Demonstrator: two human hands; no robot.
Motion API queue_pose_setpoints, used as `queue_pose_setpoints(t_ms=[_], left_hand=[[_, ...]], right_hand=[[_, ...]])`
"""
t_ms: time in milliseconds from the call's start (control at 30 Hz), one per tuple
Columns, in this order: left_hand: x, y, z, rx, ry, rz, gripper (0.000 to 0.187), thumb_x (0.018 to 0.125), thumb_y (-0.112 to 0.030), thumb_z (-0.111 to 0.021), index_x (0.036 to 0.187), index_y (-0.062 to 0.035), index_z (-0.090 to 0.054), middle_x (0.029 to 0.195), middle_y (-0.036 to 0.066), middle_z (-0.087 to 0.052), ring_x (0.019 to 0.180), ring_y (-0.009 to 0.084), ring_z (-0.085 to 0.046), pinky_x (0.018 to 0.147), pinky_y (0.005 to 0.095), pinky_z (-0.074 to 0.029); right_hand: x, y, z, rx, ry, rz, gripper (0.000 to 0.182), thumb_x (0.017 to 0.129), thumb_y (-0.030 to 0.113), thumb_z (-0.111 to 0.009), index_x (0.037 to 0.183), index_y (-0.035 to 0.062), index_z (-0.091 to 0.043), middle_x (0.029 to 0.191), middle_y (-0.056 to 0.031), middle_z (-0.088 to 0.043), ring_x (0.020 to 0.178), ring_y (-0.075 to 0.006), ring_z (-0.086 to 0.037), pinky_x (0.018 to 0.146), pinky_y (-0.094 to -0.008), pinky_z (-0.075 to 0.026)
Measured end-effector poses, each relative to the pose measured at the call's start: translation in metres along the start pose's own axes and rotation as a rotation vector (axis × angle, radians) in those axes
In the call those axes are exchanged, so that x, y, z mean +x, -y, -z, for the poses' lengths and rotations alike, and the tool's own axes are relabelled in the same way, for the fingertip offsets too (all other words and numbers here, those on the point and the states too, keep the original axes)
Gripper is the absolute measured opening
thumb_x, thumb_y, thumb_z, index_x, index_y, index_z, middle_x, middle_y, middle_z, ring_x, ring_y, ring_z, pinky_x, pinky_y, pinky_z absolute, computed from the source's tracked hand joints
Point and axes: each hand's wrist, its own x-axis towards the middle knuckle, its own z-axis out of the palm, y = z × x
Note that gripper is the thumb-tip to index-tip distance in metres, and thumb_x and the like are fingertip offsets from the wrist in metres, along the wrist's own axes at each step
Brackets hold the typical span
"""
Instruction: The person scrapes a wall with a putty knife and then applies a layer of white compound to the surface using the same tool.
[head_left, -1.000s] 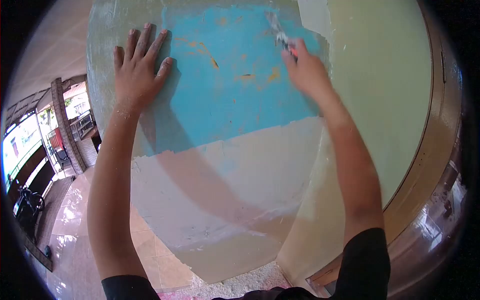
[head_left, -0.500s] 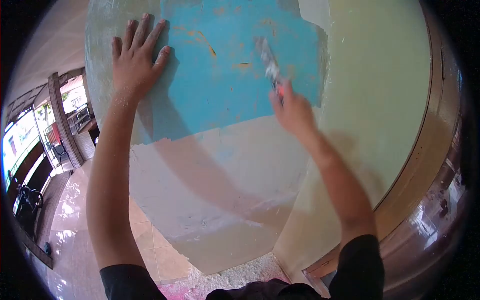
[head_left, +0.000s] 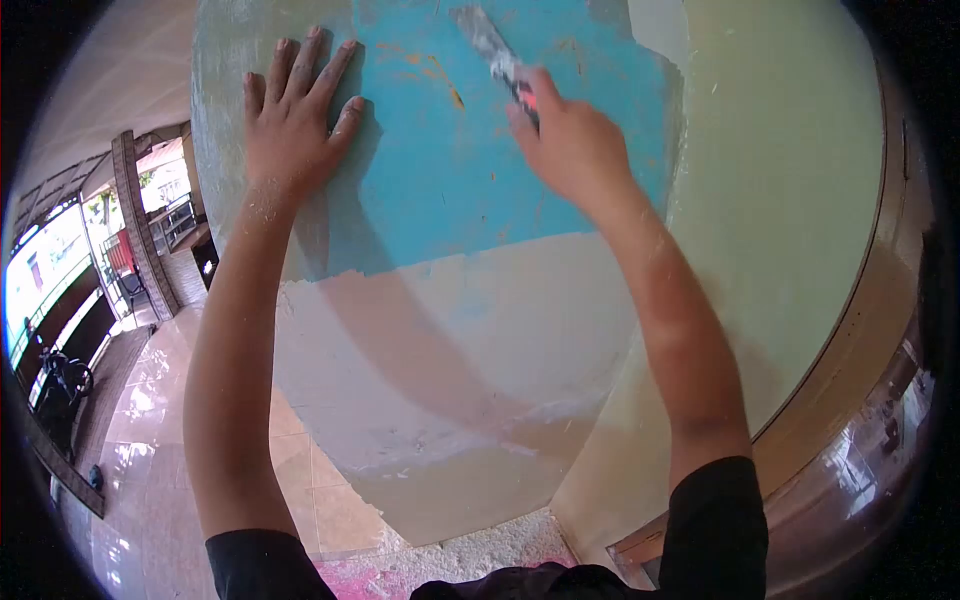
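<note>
My left hand (head_left: 295,130) lies flat on the wall, fingers spread, at the left edge of a blue painted patch (head_left: 430,200). In my right hand (head_left: 575,140) is a putty knife (head_left: 490,48) with a dark and red handle, its blade pointing up and left over the blue patch. White residue coats the blade. Orange-brown marks and scratches dot the blue surface. Below it, a pale scraped area (head_left: 480,340) of wall begins at a ragged edge, crossed by the shadow of my left arm.
White flakes (head_left: 480,555) litter the floor at the wall's foot, beside some pink. A wooden frame (head_left: 850,330) curves along the right. To the left are a tiled floor (head_left: 150,450), a pillar (head_left: 145,220) and a parked motorcycle (head_left: 62,375).
My right hand has moved up and left with the putty knife, bringing the blade to the top of the blue patch. My left hand stays planted; the view has shifted slightly.
</note>
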Motion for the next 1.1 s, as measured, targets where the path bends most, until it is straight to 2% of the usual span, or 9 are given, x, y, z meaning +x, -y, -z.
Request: queue_pose_setpoints(t_ms=[100,167,400,467,533,667,733,867,1100], left_hand=[[0.0,0.001,-0.001,0.016,-0.012,-0.002,0.06,0.101,-0.053,-0.047,0.158,-0.0402,-0.034,0.168,-0.002,-0.026,0.156,0.0296,-0.02,0.125,0.0589,-0.012],[-0.001,0.001,-0.002,-0.027,-0.027,-0.003,0.06,0.101,-0.053,-0.048,0.158,-0.0399,-0.034,0.168,-0.002,-0.026,0.155,0.0298,-0.021,0.125,0.059,-0.012],[-0.007,0.004,0.005,-0.015,0.011,0.011,0.06,0.1,-0.051,-0.049,0.158,-0.0389,-0.035,0.168,-0.001,-0.025,0.156,0.03,-0.019,0.125,0.0589,-0.012],[-0.01,0.005,0.008,-0.019,0.034,0.019,0.061,0.1,-0.05,-0.049,0.158,-0.0387,-0.035,0.169,-0.002,-0.024,0.156,0.0299,-0.019,0.125,0.0591,-0.012],[-0.01,0.004,0.012,-0.001,0.048,0.03,0.061,0.1,-0.05,-0.049,0.158,-0.0384,-0.034,0.169,-0.002,-0.024,0.156,0.0299,-0.019,0.125,0.0591,-0.012],[-0.011,0.002,0.013,0.004,0.078,0.048,0.062,0.1,-0.049,-0.05,0.158,-0.0376,-0.034,0.169,-0.001,-0.025,0.156,0.0296,-0.019,0.125,0.059,-0.011],[-0.011,0.001,0.013,-0.008,0.071,0.055,0.061,0.1,-0.049,-0.05,0.158,-0.0376,-0.034,0.169,-0.001,-0.025,0.156,0.0295,-0.019,0.125,0.0588,-0.011],[-0.011,0.0,0.014,0.026,0.094,0.06,0.061,0.1,-0.049,-0.05,0.158,-0.0378,-0.034,0.169,-0.001,-0.023,0.156,0.0294,-0.019,0.125,0.058,-0.011],[-0.015,-0.006,0.015,0.033,0.126,0.084,0.062,0.099,-0.046,-0.051,0.159,-0.0367,-0.034,0.169,0.0,-0.022,0.156,0.0295,-0.018,0.125,0.0587,-0.011]], right_hand=[[0.063,0.007,0.029,-0.063,-0.103,0.042,0.043,0.102,0.04,-0.054,0.137,0.0158,-0.047,0.083,-0.0184,-0.07,0.076,-0.04,-0.069,0.066,-0.0508,-0.053],[0.086,0.026,0.067,-0.036,0.118,-0.142,0.05,0.101,0.037,-0.054,0.137,0.0022,-0.05,0.119,-0.0237,-0.069,0.107,-0.0397,-0.068,0.09,-0.0462,-0.054],[0.055,0.003,0.062,0.223,0.04,-0.013,0.042,0.102,0.032,-0.052,0.131,0.0011,-0.055,0.11,-0.0243,-0.071,0.103,-0.0415,-0.068,0.086,-0.0482,-0.054],[0.038,-0.027,0.015,0.4,-0.111,-0.026,0.04,0.1,0.036,-0.055,0.134,0.015,-0.054,0.098,-0.0181,-0.073,0.088,-0.0378,-0.071,0.076,-0.0495,-0.055],[0.007,-0.037,-0.003,0.517,-0.181,-0.107,0.042,0.1,0.035,-0.057,0.136,0.0128,-0.054,0.095,-0.0155,-0.073,0.085,-0.0354,-0.071,0.075,-0.0447,-0.054],[-0.033,-0.07,-0.007,0.582,-0.188,-0.184,0.04,0.1,0.03,-0.059,0.134,0.0081,-0.056,0.102,-0.0162,-0.071,0.089,-0.0342,-0.069,0.079,-0.0415,-0.054],[-0.044,-0.093,-0.007,0.342,-0.466,0.028,0.038,0.101,0.024,-0.06,0.133,0.0046,-0.056,0.114,-0.0181,-0.068,0.099,-0.0365,-0.067,0.084,-0.0428,-0.053],[-0.064,-0.127,-0.026,0.039,-0.284,0.046,0.035,0.1,0.018,-0.06,0.133,0.0063,-0.056,0.115,-0.0193,-0.066,0.103,-0.0413,-0.063,0.086,-0.049,-0.052],[-0.064,-0.097,-0.015,0.152,-0.232,-0.036,0.034,0.1,0.022,-0.06,0.131,0.009,-0.056,0.101,-0.0184,-0.068,0.092,-0.0389,-0.067,0.077,-0.0492,-0.054]])
